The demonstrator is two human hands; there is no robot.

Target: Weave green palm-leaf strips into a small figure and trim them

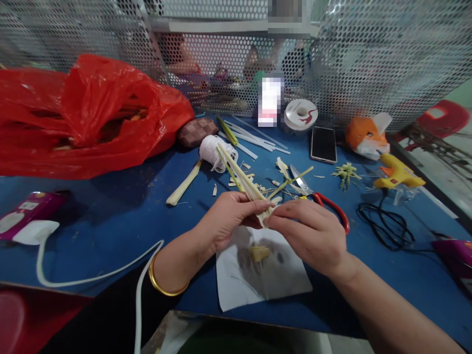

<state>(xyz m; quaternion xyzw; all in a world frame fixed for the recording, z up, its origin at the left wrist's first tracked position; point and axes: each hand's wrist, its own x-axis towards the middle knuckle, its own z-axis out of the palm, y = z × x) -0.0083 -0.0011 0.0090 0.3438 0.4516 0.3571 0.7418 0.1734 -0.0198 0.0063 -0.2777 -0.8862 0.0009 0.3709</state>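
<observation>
My left hand is closed around a pale, split plant stalk, whose long pointed ends slant up and away to the left. At the stalk's lower end, the fingers of my right hand pinch its edge. Below both hands a white paper sheet lies on the blue table, with a small yellowish stalk piece on it. Red-handled scissors rest just beyond my right hand, partly hidden by it. Pale plant scraps are scattered past my fingers.
A red plastic bag fills the far left. Near the mesh partition stand a ribbon spool, a white yarn ball and a dark phone. A yellow glue gun with a black cord lies right. A white cable crosses my left forearm.
</observation>
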